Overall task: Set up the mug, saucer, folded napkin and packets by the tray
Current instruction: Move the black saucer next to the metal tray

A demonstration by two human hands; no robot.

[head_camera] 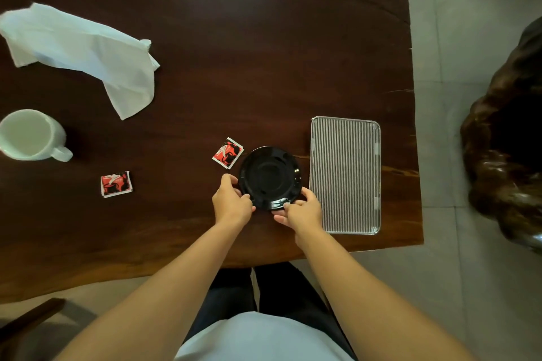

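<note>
Head view, looking down on a dark wooden table (234, 38).

Containers: white mug (30, 135) at the left edge of the frame, upright, handle pointing lower right; interior looks empty. Black saucer (269, 177) at centre frame, nothing on it. Ribbed, striped tray (345, 174) just right of the saucer, long side running top to bottom of the frame; nothing on it. Saucer and tray sit close together with a narrow strip of table between them.

Grip: both hands on the near rim of the saucer. Left hand (231, 202) pinches the lower-left edge, fingers curled over the rim. Right hand (302, 209) pinches the lower-right edge, thumb on top of the rim, fingers tucked under or against it. Both hands closed around the saucer. Cannot tell whether the saucer rests flat on the table or is slightly lifted.

Surroundings: one red packet (228, 153) just upper left of the saucer, nearly touching its rim, tilted. Second red packet (116, 184) well apart, lower left of centre, between mug and saucer. White napkin (88, 53) in the upper left, crumpled and spread loose, not folded. A dark carved wooden object (504, 138) stands on the tiled floor (440, 38) at the right edge.
</note>
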